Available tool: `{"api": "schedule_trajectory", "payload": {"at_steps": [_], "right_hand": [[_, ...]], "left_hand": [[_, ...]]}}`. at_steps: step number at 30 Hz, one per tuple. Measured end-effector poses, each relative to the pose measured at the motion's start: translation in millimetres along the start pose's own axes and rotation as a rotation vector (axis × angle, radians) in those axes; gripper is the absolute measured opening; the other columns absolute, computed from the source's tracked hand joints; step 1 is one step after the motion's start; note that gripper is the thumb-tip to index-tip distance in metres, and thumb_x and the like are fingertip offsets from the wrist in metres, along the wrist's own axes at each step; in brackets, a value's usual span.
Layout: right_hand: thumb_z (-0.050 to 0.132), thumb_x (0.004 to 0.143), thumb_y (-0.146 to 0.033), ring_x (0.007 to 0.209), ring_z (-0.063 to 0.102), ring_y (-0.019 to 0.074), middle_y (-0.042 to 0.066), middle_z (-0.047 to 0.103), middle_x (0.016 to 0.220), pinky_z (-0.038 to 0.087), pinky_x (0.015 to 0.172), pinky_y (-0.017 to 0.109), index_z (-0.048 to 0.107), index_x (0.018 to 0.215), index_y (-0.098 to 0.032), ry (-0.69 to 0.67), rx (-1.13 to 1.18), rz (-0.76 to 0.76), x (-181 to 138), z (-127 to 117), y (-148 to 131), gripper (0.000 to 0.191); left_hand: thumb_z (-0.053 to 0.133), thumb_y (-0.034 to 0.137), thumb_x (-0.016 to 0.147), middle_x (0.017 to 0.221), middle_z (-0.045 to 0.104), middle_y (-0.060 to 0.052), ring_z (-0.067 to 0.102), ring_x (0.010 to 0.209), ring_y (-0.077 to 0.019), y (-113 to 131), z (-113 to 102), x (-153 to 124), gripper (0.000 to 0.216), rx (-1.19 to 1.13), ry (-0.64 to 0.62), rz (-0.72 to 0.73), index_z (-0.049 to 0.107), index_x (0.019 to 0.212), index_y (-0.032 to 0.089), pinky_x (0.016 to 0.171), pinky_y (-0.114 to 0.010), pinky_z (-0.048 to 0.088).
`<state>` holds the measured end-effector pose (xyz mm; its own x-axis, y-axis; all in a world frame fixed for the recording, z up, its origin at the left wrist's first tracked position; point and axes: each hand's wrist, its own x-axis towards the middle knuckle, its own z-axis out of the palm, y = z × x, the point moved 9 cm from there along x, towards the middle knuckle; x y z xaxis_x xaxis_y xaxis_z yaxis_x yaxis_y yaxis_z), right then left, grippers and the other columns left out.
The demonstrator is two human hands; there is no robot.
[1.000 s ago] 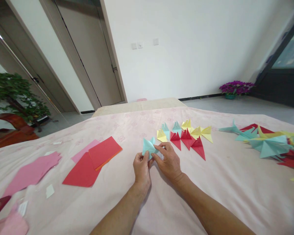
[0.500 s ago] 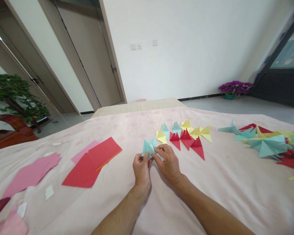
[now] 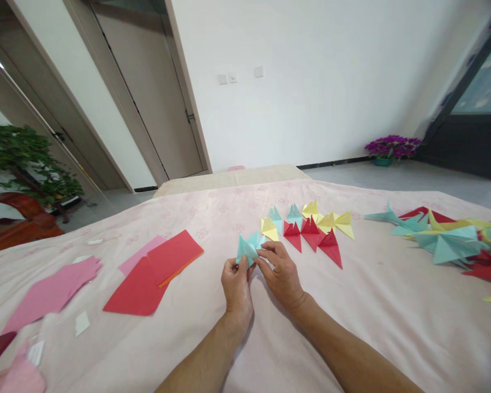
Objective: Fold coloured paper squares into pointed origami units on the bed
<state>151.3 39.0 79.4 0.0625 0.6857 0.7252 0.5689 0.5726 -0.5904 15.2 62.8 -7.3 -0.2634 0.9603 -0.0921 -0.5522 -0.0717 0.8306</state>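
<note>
A light-blue folded paper piece (image 3: 249, 246) with pointed flaps is held between my two hands over the middle of the cloth. My left hand (image 3: 236, 281) pinches its lower left part between thumb and fingers. On the right side, my right hand (image 3: 281, 274) grips its edge with thumb and index finger. Just beyond are several folded paper pieces: yellow ones (image 3: 269, 229), light-blue ones (image 3: 294, 213) and red ones (image 3: 330, 246). The undersides of my fingers are hidden.
Red paper sheets (image 3: 137, 286) and pink paper sheets (image 3: 49, 292) lie to the left on the pink tablecloth (image 3: 188, 349). A pile of folded paper cranes (image 3: 448, 243) spreads along the right. Small white scraps (image 3: 82, 323) rest at the near left.
The blue paper's flaps have spread slightly further apart, its right flap leaning outward. Both hands keep their grip in nearly the same place.
</note>
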Motion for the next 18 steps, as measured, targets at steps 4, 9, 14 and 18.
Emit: {"api": "schedule_trajectory", "payload": {"at_steps": [4,9,14,18], "right_hand": [[0.059,0.092,-0.02,0.091,0.061,0.0184,0.009,0.058,0.103,0.054,0.081,0.034,0.072,0.093,-0.021,-0.01,-0.02,-0.016,0,0,-3,0.013],[0.057,0.092,-0.02,0.09,0.059,0.0197,0.008,0.06,0.094,0.053,0.081,0.036,0.072,0.082,-0.021,-0.05,-0.068,-0.042,1,0,-11,0.018],[0.055,0.094,-0.022,0.086,0.059,0.0196,0.006,0.062,0.087,0.052,0.078,0.034,0.071,0.095,-0.022,-0.048,-0.098,-0.028,1,1,-9,0.016],[0.056,0.094,-0.023,0.086,0.059,0.0201,0.006,0.065,0.088,0.05,0.08,0.035,0.069,0.1,-0.022,-0.045,-0.137,-0.036,0,2,-8,0.014]], "left_hand": [[0.079,0.037,0.072,0.078,0.063,0.0,0.063,0.076,-0.0124,-1,-1,0,0.032,0.008,-0.005,0.005,0.059,0.082,0.015,0.079,-0.03,0.054],[0.079,0.039,0.072,0.074,0.06,0.001,0.061,0.071,-0.0112,-2,-4,1,0.033,0.041,0.0,0.033,0.058,0.08,0.015,0.073,-0.027,0.053],[0.081,0.041,0.07,0.074,0.058,0.002,0.06,0.07,-0.0108,-2,-2,-1,0.036,0.017,0.004,0.014,0.057,0.079,0.016,0.074,-0.027,0.053],[0.081,0.041,0.069,0.073,0.058,0.002,0.059,0.069,-0.0102,-1,-1,-3,0.036,0.019,0.007,0.027,0.058,0.079,0.016,0.073,-0.025,0.052]]}}
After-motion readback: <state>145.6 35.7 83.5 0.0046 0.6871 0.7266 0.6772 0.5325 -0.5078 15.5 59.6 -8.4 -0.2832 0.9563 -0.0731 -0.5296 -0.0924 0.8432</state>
